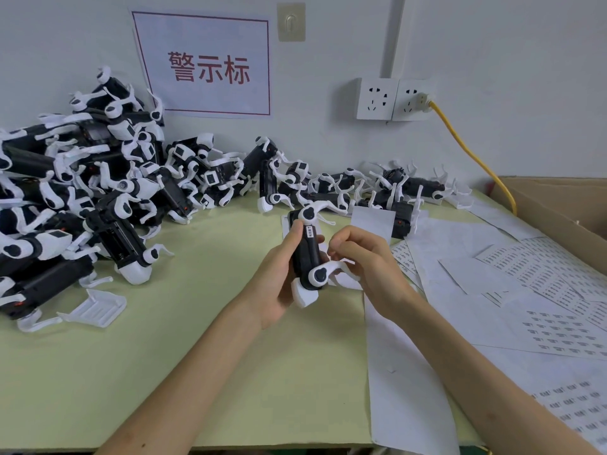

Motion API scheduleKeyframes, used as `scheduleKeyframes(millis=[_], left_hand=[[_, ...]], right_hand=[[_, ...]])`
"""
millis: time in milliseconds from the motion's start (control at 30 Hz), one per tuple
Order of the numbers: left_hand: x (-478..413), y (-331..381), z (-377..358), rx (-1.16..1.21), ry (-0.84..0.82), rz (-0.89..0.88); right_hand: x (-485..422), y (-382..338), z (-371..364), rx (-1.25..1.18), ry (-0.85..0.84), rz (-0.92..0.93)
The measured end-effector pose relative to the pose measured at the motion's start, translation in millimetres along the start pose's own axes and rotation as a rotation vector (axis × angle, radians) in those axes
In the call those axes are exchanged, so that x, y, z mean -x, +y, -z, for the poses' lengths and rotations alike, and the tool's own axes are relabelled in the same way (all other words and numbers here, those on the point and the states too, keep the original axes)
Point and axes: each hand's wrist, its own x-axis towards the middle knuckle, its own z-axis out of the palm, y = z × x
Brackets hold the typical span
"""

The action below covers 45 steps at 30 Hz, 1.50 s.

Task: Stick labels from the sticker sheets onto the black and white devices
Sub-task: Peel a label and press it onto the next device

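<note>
One device [307, 254] is gripped in the left hand [276, 285], its white leg pinched by the right hand [369, 257].

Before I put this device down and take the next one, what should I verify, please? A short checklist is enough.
1. The left hand grips the black and white plastic device: ok.
2. A small white label sits on its black body: ok.
3. Label edges pressed flat: cannot tell, too small.
4. The right hand holds no peeled label: cannot tell, its curled fingers hide this.
5. White paper sticker sheets with unused labels lie right of the hands: ok.
6. A pile of black and white devices waits on the pale green table, at left: ok.
</note>
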Motion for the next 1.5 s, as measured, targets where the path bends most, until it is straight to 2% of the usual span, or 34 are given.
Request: scheduleKeyframes(millis=[133, 367, 733, 933, 1100, 1267, 1367, 1500], left_hand=[[-2, 1, 3, 0.112, 0.023, 0.039], [-2, 6, 8, 0.232, 0.024, 0.004], [-3, 4, 9, 0.215, -0.020, -0.044], [-1, 5, 10, 0.105, 0.029, -0.012], [-4, 5, 9, 0.261, 0.061, 0.019], [-6, 6, 15, 0.314, 0.109, 0.047], [-4, 7, 12, 0.347, 0.045, 0.061], [2, 7, 12, 0.255, -0.123, 0.112]], right_hand=[[-1, 0, 5, 0.033, 0.056, 0.016], [-1, -4, 8, 0.052, 0.101, -0.008], [-1, -4, 8, 0.069, 0.098, -0.040], [-2, -2, 10, 0.075, 0.114, -0.023], [-3, -2, 10, 0.065, 0.110, -0.024], [-4, -2, 11, 0.061, 0.137, -0.036], [-5, -2, 12, 0.074, 0.154, -0.047], [-5, -3, 14, 0.048, 0.233, -0.025]])
